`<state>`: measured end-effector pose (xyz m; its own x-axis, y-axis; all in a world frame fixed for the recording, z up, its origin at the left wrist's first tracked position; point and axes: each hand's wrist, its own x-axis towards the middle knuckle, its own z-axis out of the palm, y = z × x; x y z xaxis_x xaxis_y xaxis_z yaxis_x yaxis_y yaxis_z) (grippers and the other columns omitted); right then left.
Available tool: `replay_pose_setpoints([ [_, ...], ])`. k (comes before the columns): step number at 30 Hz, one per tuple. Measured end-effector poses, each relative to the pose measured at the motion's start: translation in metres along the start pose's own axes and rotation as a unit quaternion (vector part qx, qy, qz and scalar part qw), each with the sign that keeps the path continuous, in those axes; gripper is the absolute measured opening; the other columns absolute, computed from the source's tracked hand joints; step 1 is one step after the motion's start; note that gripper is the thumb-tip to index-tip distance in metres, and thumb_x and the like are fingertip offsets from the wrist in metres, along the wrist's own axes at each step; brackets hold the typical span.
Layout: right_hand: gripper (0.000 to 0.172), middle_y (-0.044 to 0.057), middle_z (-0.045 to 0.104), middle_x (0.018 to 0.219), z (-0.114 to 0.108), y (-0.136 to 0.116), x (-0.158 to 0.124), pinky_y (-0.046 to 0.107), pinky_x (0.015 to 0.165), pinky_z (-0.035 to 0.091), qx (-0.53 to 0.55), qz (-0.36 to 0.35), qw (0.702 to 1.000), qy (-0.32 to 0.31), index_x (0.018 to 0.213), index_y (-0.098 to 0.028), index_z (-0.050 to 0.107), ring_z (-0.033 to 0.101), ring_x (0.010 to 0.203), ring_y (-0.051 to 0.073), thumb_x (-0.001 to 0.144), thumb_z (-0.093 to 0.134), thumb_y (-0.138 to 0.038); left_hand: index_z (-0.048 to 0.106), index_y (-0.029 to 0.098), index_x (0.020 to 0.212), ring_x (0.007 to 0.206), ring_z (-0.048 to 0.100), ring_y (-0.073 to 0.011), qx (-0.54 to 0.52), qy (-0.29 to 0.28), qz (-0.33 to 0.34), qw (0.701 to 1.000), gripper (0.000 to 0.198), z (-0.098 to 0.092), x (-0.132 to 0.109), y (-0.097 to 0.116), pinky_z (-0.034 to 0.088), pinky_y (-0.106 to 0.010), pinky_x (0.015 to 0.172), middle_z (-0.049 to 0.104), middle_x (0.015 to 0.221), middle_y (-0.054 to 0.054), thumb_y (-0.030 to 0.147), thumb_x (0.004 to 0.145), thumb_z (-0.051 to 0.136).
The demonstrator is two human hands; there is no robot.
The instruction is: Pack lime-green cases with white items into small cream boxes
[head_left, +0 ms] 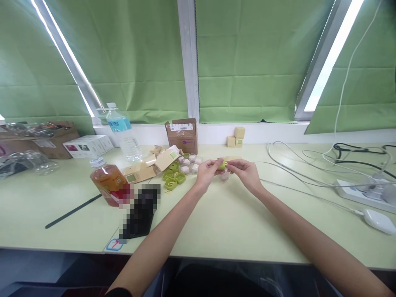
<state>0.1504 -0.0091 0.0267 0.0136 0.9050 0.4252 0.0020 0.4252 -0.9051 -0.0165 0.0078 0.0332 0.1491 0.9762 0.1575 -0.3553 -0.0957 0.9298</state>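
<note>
Both forearms reach out; left hand [206, 172] and right hand [244, 172] pinch green piece [221, 166] between them.

1 head view looks forward, down across the table [235, 222]

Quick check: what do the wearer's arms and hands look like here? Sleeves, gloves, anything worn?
Both forearms are bare to the frame edge. Left hand and right hand wear no gloves; no rings, watch or bands can be made out. A dark edge of fabric, maybe a sleeve, shows at the left arm's bottom end.
</note>
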Motion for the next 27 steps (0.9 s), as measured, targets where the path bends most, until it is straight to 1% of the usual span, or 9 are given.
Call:
replay_pose_setpoints([
  [6, 0.04, 0.008, 0.078, 0.083, 0.0, 0.0, 0.0, 0.037, 0.071, 0.059, -0.019, -0.005, 1.0, -0.01, 0.089, -0.017, 0.079, 0.07, 0.071, 0.02, 0.072, 0.083, -0.052, 0.071, 0.006, 0.083, 0.059, 0.069, -0.0132, 0.003, 0.01, 0.002, 1.0, 0.051, 0.0, -0.001, -0.001, 0.059, -0.028, 0.067, 0.074, 0.074, -0.009, 0.052, 0.067, 0.088],
  [9, 0.04, 0.008, 0.078, 0.085, 0.0, -0.003, 0.0, 0.036, 0.072, 0.059, -0.018, -0.011, 1.0, -0.002, 0.09, -0.016, 0.078, 0.07, 0.073, 0.02, 0.072, 0.083, -0.051, 0.071, 0.006, 0.084, 0.06, 0.069, -0.0133, 0.004, 0.005, 0.007, 1.0, 0.053, 0.001, -0.002, -0.001, 0.059, -0.028, 0.067, 0.074, 0.075, -0.01, 0.054, 0.067, 0.087],
  [13, 0.041, 0.009, 0.079, 0.09, 0.0, -0.01, 0.0, 0.036, 0.074, 0.059, 0.0, -0.006, 1.0, 0.006, 0.095, -0.016, 0.079, 0.071, 0.076, 0.02, 0.07, 0.085, -0.049, 0.07, 0.006, 0.084, 0.061, 0.07, -0.0139, -0.003, 0.004, 0.006, 1.0, 0.055, 0.003, -0.001, -0.002, 0.058, -0.027, 0.065, 0.074, 0.075, -0.01, 0.057, 0.068, 0.085],
  [16, 0.038, 0.009, 0.079, 0.09, -0.001, -0.012, 0.002, 0.035, 0.074, 0.058, 0.003, 0.001, 1.0, -0.012, 0.091, -0.017, 0.08, 0.07, 0.074, 0.019, 0.07, 0.085, -0.048, 0.07, 0.006, 0.084, 0.062, 0.07, -0.0142, 0.002, 0.001, 0.003, 1.0, 0.054, 0.003, -0.001, -0.002, 0.059, -0.027, 0.066, 0.074, 0.076, -0.01, 0.056, 0.069, 0.085],
  [19, 0.035, 0.007, 0.078, 0.081, -0.004, -0.011, 0.003, 0.035, 0.07, 0.057, -0.001, 0.006, 1.0, -0.012, 0.086, -0.017, 0.08, 0.066, 0.067, 0.017, 0.069, 0.086, -0.046, 0.07, 0.006, 0.084, 0.062, 0.07, -0.0137, 0.001, -0.01, -0.005, 1.0, 0.052, 0.002, -0.001, -0.004, 0.059, -0.027, 0.067, 0.075, 0.076, -0.01, 0.054, 0.069, 0.086],
  [22, 0.031, 0.005, 0.076, 0.076, -0.005, -0.008, 0.004, 0.033, 0.067, 0.055, -0.001, 0.0, 1.0, -0.013, 0.084, -0.017, 0.081, 0.063, 0.064, 0.016, 0.07, 0.086, -0.044, 0.07, 0.006, 0.084, 0.062, 0.07, -0.0134, -0.007, -0.014, -0.01, 1.0, 0.052, 0.001, -0.003, -0.005, 0.059, -0.026, 0.067, 0.075, 0.077, -0.01, 0.053, 0.069, 0.086],
  [24, 0.028, 0.005, 0.076, 0.077, -0.005, -0.006, 0.004, 0.033, 0.066, 0.054, 0.002, -0.004, 1.0, -0.016, 0.083, -0.019, 0.081, 0.062, 0.065, 0.016, 0.07, 0.085, -0.043, 0.071, 0.006, 0.085, 0.062, 0.07, -0.013, -0.009, -0.013, -0.009, 1.0, 0.051, 0.002, -0.003, -0.005, 0.059, -0.026, 0.068, 0.075, 0.079, -0.01, 0.052, 0.07, 0.086],
  [27, 0.023, 0.005, 0.077, 0.082, -0.005, -0.006, 0.003, 0.032, 0.066, 0.053, -0.001, -0.009, 1.0, -0.018, 0.082, -0.021, 0.082, 0.063, 0.07, 0.017, 0.072, 0.084, -0.041, 0.071, 0.006, 0.086, 0.064, 0.071, -0.0134, -0.007, -0.015, -0.009, 1.0, 0.051, 0.002, -0.003, -0.004, 0.06, -0.027, 0.07, 0.075, 0.08, -0.01, 0.052, 0.071, 0.086],
])
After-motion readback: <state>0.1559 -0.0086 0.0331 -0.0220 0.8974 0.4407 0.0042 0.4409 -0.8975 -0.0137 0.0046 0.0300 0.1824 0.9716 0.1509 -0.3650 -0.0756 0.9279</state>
